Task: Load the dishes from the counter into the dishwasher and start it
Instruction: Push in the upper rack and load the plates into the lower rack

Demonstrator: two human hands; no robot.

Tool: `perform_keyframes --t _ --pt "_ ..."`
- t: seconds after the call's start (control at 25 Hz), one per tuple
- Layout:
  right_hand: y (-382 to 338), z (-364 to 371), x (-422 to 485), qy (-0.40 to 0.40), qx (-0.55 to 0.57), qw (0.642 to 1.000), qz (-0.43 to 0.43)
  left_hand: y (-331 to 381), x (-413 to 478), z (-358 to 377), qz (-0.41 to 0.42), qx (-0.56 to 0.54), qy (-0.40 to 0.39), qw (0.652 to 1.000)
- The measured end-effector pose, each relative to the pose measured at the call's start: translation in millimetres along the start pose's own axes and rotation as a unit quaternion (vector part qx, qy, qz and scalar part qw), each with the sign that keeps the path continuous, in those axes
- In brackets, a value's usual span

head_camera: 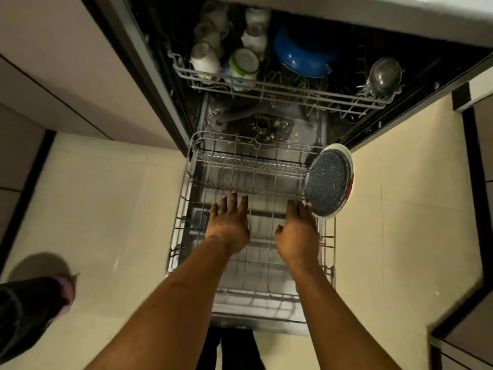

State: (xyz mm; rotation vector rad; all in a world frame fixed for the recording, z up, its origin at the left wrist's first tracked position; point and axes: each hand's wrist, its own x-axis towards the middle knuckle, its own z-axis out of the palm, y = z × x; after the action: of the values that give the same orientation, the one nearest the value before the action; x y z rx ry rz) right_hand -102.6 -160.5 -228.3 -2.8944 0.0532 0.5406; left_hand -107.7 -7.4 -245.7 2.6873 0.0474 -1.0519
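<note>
Head view, looking down on the open dishwasher (293, 129) with its lower rack (181, 209) pulled out over the floor tiles (106, 196). We see both arms reaching forward over this rack.

The left hand (229, 225) is released: its fingers are straight and spread, it holds nothing, and it hovers above the middle wires. The right hand (298, 236) is likewise released, with fingers extended and nothing grasped. Its fingertips (301, 206) lie at the lower rim of the speckled plate (328, 180). We cannot tell whether they touch it or are just beside it.

The speckled plate stands on edge at the right end of the lower rack, slightly tilted, with its face turned leftward along the row of tines. A white plate (351, 166) stands close behind it, against the rack's right side. Both plates lie ahead and to the right of the right hand, well apart from the left hand, so the right hand is the nearer.

We judge that these two plates are already seated. The long run of tines to their left is unfilled, and the next plate would slot in parallel just beside the speckled one.

The upper rack (266, 89) carries upturned mugs (204, 58), a blue bowl (301, 57) and a steel bowl (385, 76). The dishes left on the counter are not in view.
</note>
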Motion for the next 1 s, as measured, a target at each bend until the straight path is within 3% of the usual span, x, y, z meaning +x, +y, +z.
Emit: perform_keyframes --t 0.24,0.44,0.8,1.0 --pt "-78 -73 -91 -0.051 0.008 0.997 -0.052 -28 -138 -58 -0.074 -0.057 0.068 0.993" --pt "-155 -116 -145 -0.035 -0.02 0.991 -0.128 -74 -227 -85 -0.116 -0.098 0.117 0.981" --pt "-354 -142 -225 0.038 -0.054 0.977 -0.202 -254 -361 -140 -0.141 -0.097 0.245 0.954" --pt "-489 -149 -260 0.077 -0.041 0.954 -0.287 -358 -411 -187 -0.168 -0.109 0.305 0.931"
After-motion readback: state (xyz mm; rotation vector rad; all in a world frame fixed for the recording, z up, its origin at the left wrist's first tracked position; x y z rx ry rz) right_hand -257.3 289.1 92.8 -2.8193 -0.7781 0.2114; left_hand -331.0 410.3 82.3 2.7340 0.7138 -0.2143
